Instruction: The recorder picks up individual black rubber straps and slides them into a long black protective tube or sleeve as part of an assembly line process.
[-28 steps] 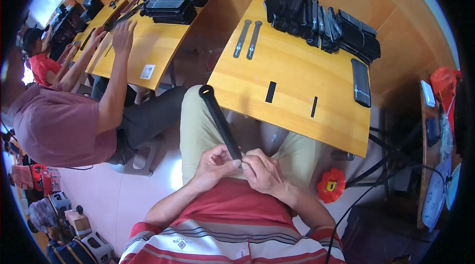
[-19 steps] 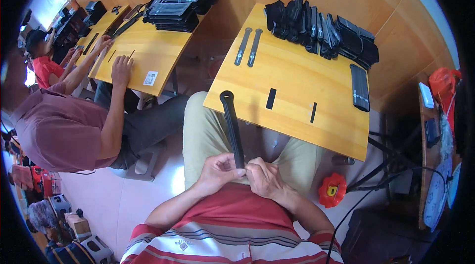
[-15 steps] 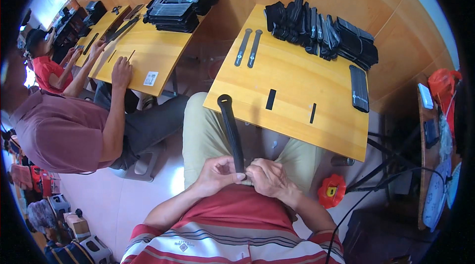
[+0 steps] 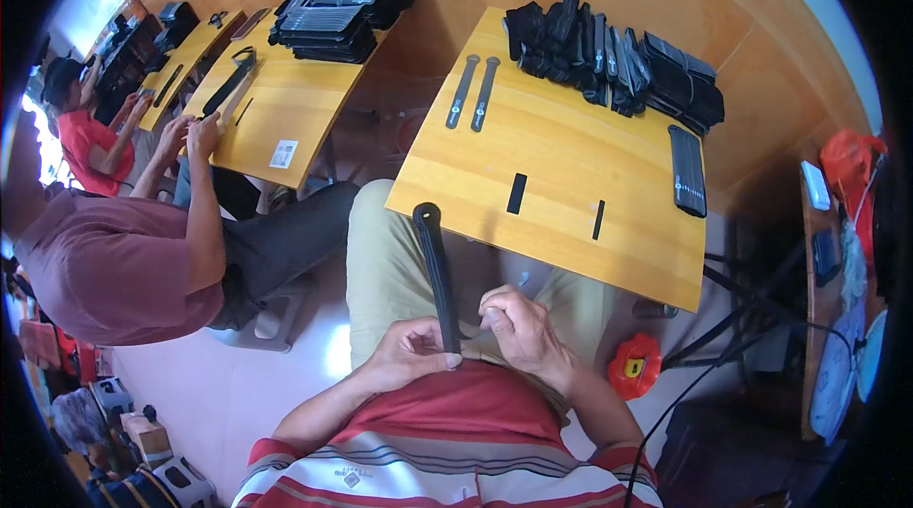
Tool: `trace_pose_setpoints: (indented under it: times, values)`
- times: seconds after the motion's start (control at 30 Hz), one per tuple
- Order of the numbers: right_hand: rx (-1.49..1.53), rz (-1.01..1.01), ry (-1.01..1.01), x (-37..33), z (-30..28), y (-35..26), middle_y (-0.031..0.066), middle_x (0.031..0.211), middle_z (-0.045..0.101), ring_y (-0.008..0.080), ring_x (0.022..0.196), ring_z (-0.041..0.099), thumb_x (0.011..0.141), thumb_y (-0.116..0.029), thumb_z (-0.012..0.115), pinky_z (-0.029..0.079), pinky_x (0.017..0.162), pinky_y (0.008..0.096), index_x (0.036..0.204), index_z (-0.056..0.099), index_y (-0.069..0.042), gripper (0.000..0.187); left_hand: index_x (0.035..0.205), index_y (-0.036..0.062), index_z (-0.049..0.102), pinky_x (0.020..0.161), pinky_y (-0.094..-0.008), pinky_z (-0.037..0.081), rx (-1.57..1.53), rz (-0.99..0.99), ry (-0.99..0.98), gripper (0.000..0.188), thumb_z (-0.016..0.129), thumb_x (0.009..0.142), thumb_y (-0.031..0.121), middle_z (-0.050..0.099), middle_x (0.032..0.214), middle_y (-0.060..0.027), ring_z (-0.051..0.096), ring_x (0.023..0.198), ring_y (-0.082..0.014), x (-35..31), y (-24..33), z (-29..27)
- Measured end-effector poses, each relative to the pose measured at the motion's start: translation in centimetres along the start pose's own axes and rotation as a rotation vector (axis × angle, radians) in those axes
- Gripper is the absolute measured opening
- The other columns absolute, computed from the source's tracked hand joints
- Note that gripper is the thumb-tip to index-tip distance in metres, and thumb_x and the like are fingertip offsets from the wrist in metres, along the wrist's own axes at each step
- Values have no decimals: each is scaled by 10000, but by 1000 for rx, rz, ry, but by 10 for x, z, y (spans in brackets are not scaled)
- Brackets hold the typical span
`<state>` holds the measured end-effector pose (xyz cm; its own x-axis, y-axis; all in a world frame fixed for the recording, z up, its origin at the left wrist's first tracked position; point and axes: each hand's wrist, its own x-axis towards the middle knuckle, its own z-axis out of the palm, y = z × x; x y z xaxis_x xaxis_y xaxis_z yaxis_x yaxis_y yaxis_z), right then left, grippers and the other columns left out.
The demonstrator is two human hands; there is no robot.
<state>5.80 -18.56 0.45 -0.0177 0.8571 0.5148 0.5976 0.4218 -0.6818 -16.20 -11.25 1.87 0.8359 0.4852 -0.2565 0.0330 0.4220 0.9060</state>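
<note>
Left hand (image 4: 409, 353), nearest the wearer on the near side of the wooden table (image 4: 561, 161), pinches one end of a black strap (image 4: 437, 275) between thumb and curled fingers, grip closed. Right hand (image 4: 525, 332), also on the table's near side and farther right, hangs off the strap with fingers half curled toward the thumb; whether something small sits between them, cannot tell. Strap runs from the left hand toward the table's near left corner, its holed end just short of that corner, over the trouser leg (image 4: 380, 265); contact there not clear. Judging by looks: light, bendable, yet firm enough lengthwise to jut out with little droop. Matte face suggests modest slip; breakage seems unlikely, creasing or twisting likelier. Best hold: flat pinch across the near end, second pinch along the edges; the holed end offers a finger catch.
</note>
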Motion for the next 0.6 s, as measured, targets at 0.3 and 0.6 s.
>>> trace_pose_setpoints:
  times: [0.3, 0.6]
  values:
    - [304, 126, -45, -10, 18, -17, 135, 919, 658, 238, 780, 678, 787, -159, 839, 551, 664, 321, 1174, 626, -12, 466, 1112, 12, 612, 789, -255, 520, -148, 36, 24, 211, 697, 920, 26, 671, 992, -37, 628, 876, -97, 7, -11, -7]
    - [377, 29, -26, -2, 26, -26, 134, 856, 665, 246, 673, 691, 885, 8, 677, 547, 558, 336, 1063, 647, 22, 181, 1185, 17, 506, 690, -274, 525, -254, 6, 55, 289, 462, 900, 20, 607, 893, -61, 601, 740, -128, 8, -6, -1]
